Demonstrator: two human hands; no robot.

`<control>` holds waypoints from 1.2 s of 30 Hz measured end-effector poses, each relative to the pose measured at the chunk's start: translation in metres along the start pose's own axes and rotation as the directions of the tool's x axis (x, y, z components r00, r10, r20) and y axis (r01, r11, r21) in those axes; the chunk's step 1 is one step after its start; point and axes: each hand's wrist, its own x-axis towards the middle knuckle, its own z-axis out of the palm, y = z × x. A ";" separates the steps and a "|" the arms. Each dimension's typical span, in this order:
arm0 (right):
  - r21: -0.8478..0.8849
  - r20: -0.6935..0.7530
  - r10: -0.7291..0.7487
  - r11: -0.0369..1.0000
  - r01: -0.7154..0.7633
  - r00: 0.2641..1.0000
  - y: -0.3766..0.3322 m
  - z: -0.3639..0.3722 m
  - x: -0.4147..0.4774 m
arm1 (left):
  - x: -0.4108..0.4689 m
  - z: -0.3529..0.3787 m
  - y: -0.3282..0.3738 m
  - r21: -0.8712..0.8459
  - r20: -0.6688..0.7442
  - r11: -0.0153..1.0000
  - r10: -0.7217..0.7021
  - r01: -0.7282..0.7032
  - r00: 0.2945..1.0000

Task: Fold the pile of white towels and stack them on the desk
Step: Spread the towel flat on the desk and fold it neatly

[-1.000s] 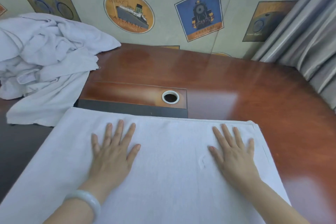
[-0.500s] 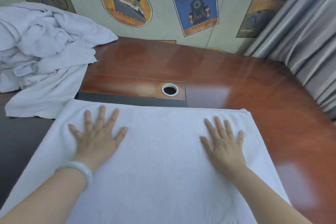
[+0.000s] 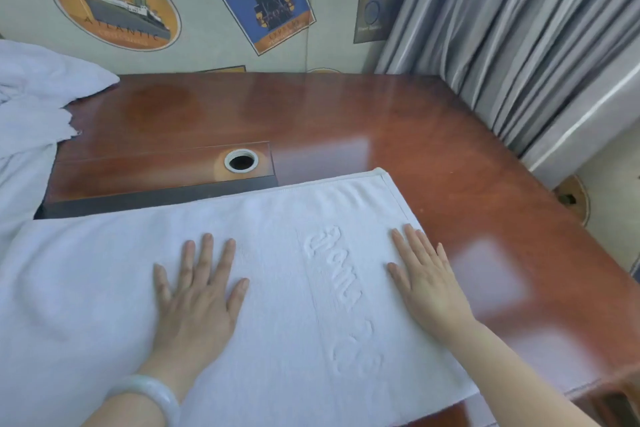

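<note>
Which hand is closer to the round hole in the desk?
Left. The left hand lies flat on the towel just short of the hole; the right hand lies farther right, by the towel's edge.

Bright, diffuse, even. Pale glare patches on desk (image 3: 485,274), right side. Faint shadows only. Wide-angle bowing at edges; blur in lower right corner.

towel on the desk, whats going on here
A person has a white towel spread flat on the wooden desk and presses it with both palms. The left hand is near the middle, and the right hand is by the towel's right edge, beside raised lettering. A crumpled pile of towels lies at the far left. No folded stack is in view.
</note>
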 end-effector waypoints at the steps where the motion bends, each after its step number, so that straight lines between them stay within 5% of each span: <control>1: 0.016 0.026 -0.005 1.000 0.005 1.000 0.005 -0.004 -0.002 | 0.000 -0.001 0.001 -0.005 0.008 1.000 -0.011 0.011 1.000; 5: -0.019 -0.047 -0.010 1.000 0.009 0.999 0.009 -0.011 -0.019 | -0.003 -0.011 0.023 -0.067 -0.031 0.997 -0.047 0.045 0.998; 11: 0.071 -0.032 0.014 0.997 -0.012 0.999 0.038 0.010 -0.067 | -0.002 -0.009 0.135 -0.062 -0.074 0.907 0.412 -0.417 0.908; 16: 0.242 -0.045 -0.014 0.970 0.024 0.999 0.050 0.004 -0.069 | 0.015 -0.008 0.158 -0.056 -0.036 0.904 0.422 -0.423 0.906; 21: 0.303 -0.088 -0.003 0.953 0.029 0.996 0.052 0.006 -0.069 | 0.049 -0.044 0.209 -0.204 0.040 0.818 0.555 -0.537 0.831; 27: 0.514 -0.100 0.149 0.854 -0.078 0.984 0.050 0.000 -0.073 | 0.096 -0.077 0.278 -0.436 0.170 0.862 0.361 -0.258 0.917; 31: 0.463 -0.012 0.380 0.822 -0.332 0.925 0.055 -0.018 -0.086 | 0.119 -0.082 0.305 -0.251 0.422 0.960 0.222 -0.122 0.879; 36: 0.342 0.212 0.364 0.842 -0.418 0.907 0.051 -0.045 -0.082 | 0.133 -0.075 0.320 -0.169 0.517 0.985 0.053 0.041 0.854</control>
